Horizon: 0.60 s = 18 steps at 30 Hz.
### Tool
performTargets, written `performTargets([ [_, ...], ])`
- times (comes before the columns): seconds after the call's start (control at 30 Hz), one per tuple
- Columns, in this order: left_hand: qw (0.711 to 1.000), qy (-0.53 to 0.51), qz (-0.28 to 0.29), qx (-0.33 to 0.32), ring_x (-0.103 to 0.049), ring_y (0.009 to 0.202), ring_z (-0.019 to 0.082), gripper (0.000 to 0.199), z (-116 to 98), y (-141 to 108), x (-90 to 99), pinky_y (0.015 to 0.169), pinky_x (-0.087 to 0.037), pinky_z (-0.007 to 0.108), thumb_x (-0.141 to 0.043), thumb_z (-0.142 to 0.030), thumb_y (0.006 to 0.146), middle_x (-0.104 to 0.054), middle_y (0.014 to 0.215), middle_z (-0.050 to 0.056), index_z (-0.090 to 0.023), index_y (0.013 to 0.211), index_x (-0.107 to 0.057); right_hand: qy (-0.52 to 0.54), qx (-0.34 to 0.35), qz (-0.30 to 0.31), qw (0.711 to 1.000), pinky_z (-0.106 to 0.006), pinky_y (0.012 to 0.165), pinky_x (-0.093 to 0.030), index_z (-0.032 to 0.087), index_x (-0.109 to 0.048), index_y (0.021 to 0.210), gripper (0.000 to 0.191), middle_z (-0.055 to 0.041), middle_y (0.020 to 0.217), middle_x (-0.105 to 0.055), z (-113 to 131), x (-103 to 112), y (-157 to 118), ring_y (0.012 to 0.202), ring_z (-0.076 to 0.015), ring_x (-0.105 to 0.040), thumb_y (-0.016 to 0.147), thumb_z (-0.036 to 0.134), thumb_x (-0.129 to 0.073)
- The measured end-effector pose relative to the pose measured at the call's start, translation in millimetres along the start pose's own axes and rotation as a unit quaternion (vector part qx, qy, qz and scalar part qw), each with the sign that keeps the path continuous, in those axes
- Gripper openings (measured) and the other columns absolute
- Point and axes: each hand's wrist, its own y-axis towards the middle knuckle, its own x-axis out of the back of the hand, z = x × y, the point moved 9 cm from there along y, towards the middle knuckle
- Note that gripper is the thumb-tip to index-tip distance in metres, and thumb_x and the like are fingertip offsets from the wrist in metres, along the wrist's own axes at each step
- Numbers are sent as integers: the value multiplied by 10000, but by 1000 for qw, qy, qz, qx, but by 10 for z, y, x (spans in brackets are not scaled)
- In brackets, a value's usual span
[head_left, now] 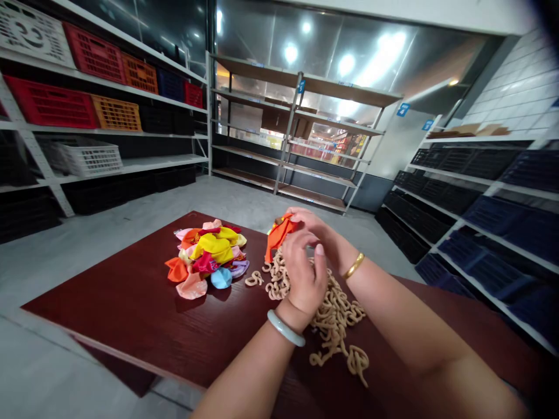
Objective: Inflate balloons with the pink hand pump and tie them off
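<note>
An orange cloth pouch [278,235], with some yellow and brown at its top, is held above the table by the fingers of my right hand [321,233]. Close in front of it is my left hand [303,270], fingers loosely bent and thumb standing apart; I see nothing in its grasp, though its palm side is partly hidden. Beneath both hands lies a heap of beige, curled, cord-like pieces [336,317], partly covered by my left hand. To the left, a pile of colourful cloth pieces [212,249] in yellow, orange, pink, blue and purple rests on the table.
The dark red-brown table [144,314] has its far corner past the cloth pile. Shelves with coloured crates [52,103] stand at the left, a metal rack [283,154] at the back. At the right are shelves of dark crates [493,218]. Grey floor [166,198] lies between.
</note>
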Motion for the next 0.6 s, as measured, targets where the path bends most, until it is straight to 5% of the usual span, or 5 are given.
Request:
performTargets([
  [0.17,992,68,-72,80,-394,1283,320,650,369,13,29,1076,-264,502,-761,-351,709,-454,1334,195,-168,1244,-440,113,-3,5,994,-270,630,-466,195,-535,748,72,5,734,-581,136,395,-232,645,-131,-528,717,257,-555],
  [0.3,967,-53,54,243,-474,1231,336,815,802,-133,-361,1073,-282,468,-845,-383,587,-544,1286,171,-187,1285,-472,104,0,-34,994,-265,641,-467,190,-559,749,86,14,740,-584,190,692,-465,654,-127,-536,683,243,-572],
  [0.4,899,-208,146,357,-582,1096,287,639,908,-353,-674,986,-400,397,-768,-474,675,-633,1151,123,-198,1211,-555,56,3,-54,997,-252,631,-456,186,-561,731,79,23,717,-576,223,881,-630,648,-121,-531,670,235,-574],
  [0.53,739,-353,239,521,-656,816,218,558,829,-703,-960,769,-518,349,-460,-626,857,-682,927,119,-140,1069,-633,-26,6,-51,998,-229,589,-412,179,-573,735,83,30,679,-566,234,1070,-828,622,-114,-513,662,197,-537],
  [0.6,676,-379,280,566,-645,710,179,480,740,-824,-1020,699,-534,319,-535,-570,850,-676,850,104,-129,1005,-645,-48,6,-56,997,-225,574,-396,175,-577,733,81,30,676,-566,228,1154,-918,610,-110,-504,665,183,-535],
])
